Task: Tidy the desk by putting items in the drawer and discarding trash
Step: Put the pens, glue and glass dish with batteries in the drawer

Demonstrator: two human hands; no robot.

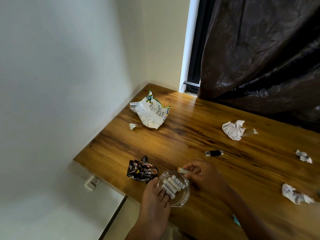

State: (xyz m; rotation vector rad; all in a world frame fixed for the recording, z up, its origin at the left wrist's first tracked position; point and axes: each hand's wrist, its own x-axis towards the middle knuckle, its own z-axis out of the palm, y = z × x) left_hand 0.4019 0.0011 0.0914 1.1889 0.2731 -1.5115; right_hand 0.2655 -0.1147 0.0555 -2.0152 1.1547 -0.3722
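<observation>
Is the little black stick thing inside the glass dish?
No, the black USB stick lies on the bare desk, apart from the glass dish, which holds only white batteries.

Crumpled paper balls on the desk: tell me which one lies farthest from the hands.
The small crumpled paper at the right edge, past the black USB stick. The big wad and the near-right one lie closer.

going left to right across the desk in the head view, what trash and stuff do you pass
dark candy wrapper → white snack bag → glass dish of batteries → black usb stick → big crumpled paper → crumpled paper near the front edge → small paper ball
</observation>
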